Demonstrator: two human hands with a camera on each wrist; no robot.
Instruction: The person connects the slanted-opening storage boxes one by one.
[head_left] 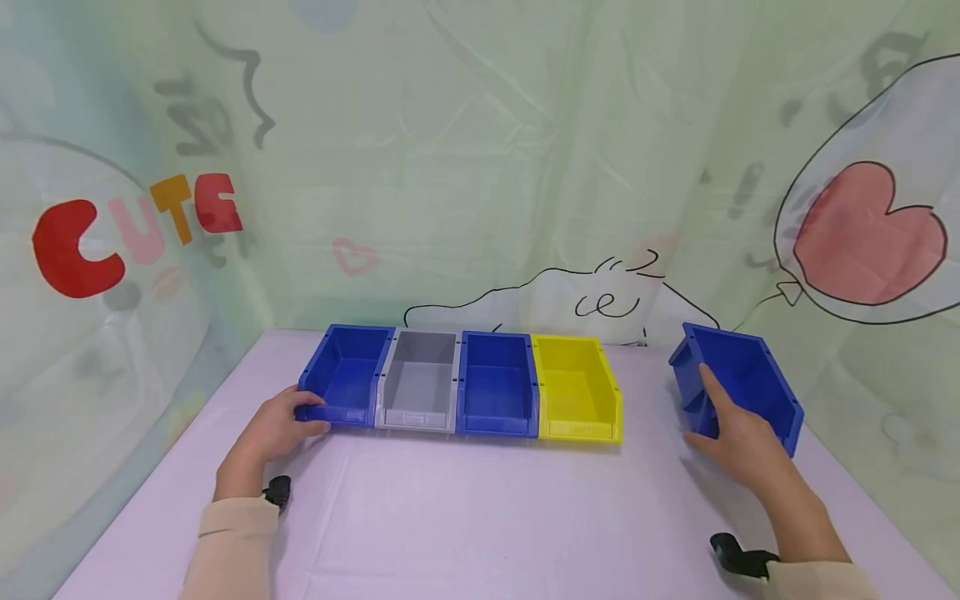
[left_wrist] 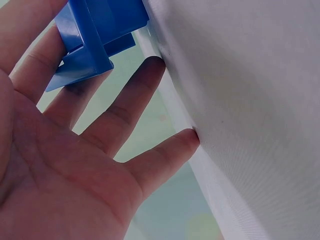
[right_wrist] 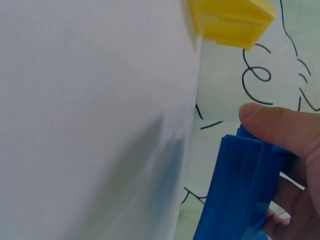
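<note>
A row of storage bins stands side by side on the table: a blue bin (head_left: 347, 375) at the left end, a grey bin (head_left: 420, 375), another blue bin (head_left: 498, 379) and a yellow bin (head_left: 576, 387). My left hand (head_left: 273, 425) holds the front left corner of the end blue bin between thumb and fingers; its other fingers (left_wrist: 130, 107) spread down to the tabletop. Over at the right, my right hand (head_left: 750, 446) grips a separate blue bin (head_left: 738, 367) by its near left side, thumb (right_wrist: 275, 122) on the outside. This bin is tilted, with its shadow on the cloth.
A pale cloth covers the table (head_left: 480, 517). Behind and at both sides hangs a printed curtain (head_left: 480, 167) with letters, a balloon and hearts. A gap separates the yellow bin from the blue bin at the right.
</note>
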